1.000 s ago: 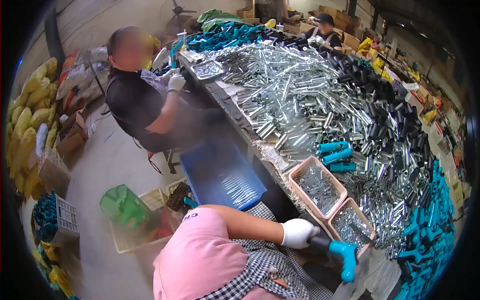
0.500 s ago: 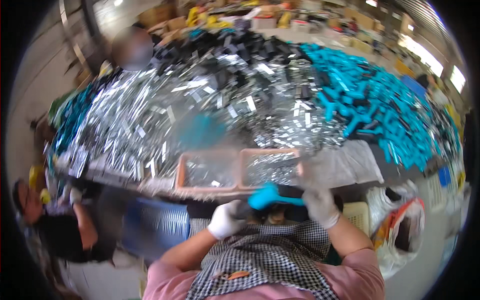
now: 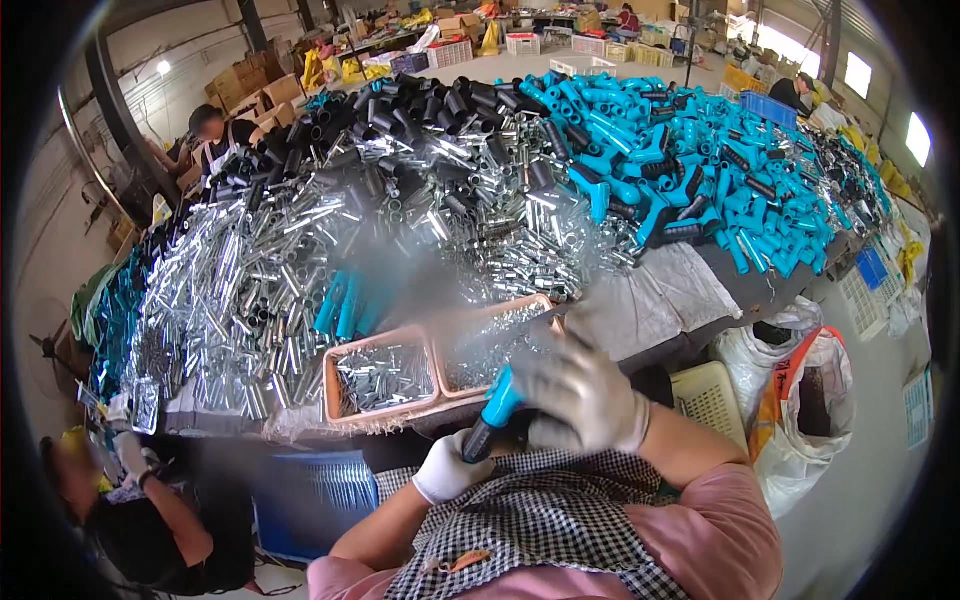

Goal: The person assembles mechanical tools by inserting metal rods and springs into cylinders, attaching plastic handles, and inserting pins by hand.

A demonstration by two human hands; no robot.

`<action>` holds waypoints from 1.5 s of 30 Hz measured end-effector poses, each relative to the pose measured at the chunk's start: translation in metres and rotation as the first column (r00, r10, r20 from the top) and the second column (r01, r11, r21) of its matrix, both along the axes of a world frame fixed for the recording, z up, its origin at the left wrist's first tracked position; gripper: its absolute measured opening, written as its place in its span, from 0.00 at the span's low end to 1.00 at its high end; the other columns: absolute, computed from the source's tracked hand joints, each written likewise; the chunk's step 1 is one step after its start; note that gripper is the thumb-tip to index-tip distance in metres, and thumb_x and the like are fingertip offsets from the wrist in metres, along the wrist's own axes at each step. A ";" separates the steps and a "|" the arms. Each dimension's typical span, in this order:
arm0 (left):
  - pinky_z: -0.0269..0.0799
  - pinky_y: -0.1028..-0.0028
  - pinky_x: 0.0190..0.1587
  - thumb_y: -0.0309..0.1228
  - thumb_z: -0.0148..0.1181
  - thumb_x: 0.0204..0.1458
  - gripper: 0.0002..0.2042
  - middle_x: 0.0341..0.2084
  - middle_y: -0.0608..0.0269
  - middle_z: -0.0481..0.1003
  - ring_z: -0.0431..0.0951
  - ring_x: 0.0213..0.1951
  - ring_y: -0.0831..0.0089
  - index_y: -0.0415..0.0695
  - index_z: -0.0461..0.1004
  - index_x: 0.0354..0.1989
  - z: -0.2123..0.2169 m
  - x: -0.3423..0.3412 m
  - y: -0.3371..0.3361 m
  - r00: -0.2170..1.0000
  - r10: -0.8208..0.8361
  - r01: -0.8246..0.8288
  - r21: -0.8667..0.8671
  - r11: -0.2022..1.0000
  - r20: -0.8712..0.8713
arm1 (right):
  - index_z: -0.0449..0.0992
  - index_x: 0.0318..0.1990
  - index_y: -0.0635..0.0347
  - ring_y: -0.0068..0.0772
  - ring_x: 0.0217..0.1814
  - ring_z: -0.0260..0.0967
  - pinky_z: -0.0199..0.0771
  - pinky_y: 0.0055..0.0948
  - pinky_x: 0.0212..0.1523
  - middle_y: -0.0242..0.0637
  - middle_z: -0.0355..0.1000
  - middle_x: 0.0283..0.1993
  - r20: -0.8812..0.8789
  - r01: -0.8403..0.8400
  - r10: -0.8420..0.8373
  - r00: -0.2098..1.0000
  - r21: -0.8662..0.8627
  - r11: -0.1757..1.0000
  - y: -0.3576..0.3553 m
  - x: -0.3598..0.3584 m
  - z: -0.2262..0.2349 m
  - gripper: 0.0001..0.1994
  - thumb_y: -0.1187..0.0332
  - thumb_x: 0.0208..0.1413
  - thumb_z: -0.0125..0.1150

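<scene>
My left hand [image 3: 452, 470], in a white glove, is closed around the black grip end of a teal and black plastic handle [image 3: 503, 398], held tilted in front of my checked apron. My right hand [image 3: 590, 398], gloved too, is at the handle's upper teal end. Motion smears its fingers, so whether it grips the handle is unclear. Just beyond my hands stand two shallow orange trays. Short metal pins fill the left tray [image 3: 332, 385]; small metal parts lie in the right tray [image 3: 440, 372], which is partly blurred. Several teal tubular pieces [image 3: 348, 305] rest on the metal pile behind them.
Heaped across the table are silvery metal tubes [image 3: 230, 270], black sleeves [image 3: 400, 115] and teal handles [image 3: 740, 190]. A blue crate [image 3: 310, 500] sits left of me; a cream basket [image 3: 708, 400] and white sacks [image 3: 800, 460] are at right. A co-worker [image 3: 150, 510] sits at left.
The teal handle has swung from nearly level to a steep tilt. My right hand has moved left and up over its end. The view has turned a little and looks sharper.
</scene>
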State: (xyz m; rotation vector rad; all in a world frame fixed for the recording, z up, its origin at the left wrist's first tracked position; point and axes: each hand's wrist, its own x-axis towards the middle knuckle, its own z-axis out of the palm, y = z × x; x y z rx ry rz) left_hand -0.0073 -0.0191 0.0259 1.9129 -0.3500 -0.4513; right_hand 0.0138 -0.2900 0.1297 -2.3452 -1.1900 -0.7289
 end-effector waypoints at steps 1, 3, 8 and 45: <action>0.73 0.70 0.34 0.30 0.69 0.44 0.15 0.22 0.58 0.75 0.73 0.26 0.78 0.35 0.75 0.37 0.006 0.001 0.008 0.998 -0.039 0.038 -0.022 0.999 -0.041 | 0.71 0.61 0.57 0.54 0.70 0.58 0.49 0.58 0.70 0.46 0.64 0.68 -0.061 0.127 -0.135 0.989 -0.118 0.985 -0.005 0.013 -0.010 0.31 0.45 0.57 0.56; 0.73 0.71 0.34 0.30 0.69 0.44 0.15 0.22 0.58 0.75 0.73 0.26 0.78 0.35 0.75 0.38 0.013 0.004 0.012 0.989 -0.136 0.139 0.067 0.988 -0.057 | 0.72 0.59 0.62 0.54 0.65 0.63 0.59 0.52 0.66 0.50 0.68 0.62 -0.064 0.100 -0.100 0.993 -0.009 0.995 -0.011 0.024 -0.020 0.33 0.43 0.56 0.57; 0.76 0.67 0.33 0.34 0.69 0.44 0.15 0.23 0.49 0.78 0.81 0.26 0.63 0.38 0.77 0.37 0.019 -0.001 -0.002 0.988 -0.085 0.057 0.208 0.976 0.127 | 0.74 0.56 0.67 0.57 0.57 0.68 0.67 0.44 0.60 0.56 0.72 0.53 -0.363 -0.163 0.309 0.879 0.380 0.910 -0.007 0.024 -0.025 0.36 0.39 0.58 0.54; 0.76 0.62 0.37 0.34 0.68 0.40 0.21 0.28 0.44 0.79 0.81 0.33 0.50 0.38 0.78 0.44 0.018 0.019 0.013 0.732 -0.631 0.676 0.160 0.719 -0.257 | 0.74 0.56 0.62 0.54 0.55 0.73 0.66 0.53 0.61 0.55 0.75 0.47 -0.318 -0.607 0.526 0.789 -0.269 0.748 -0.005 0.009 -0.045 0.36 0.41 0.47 0.63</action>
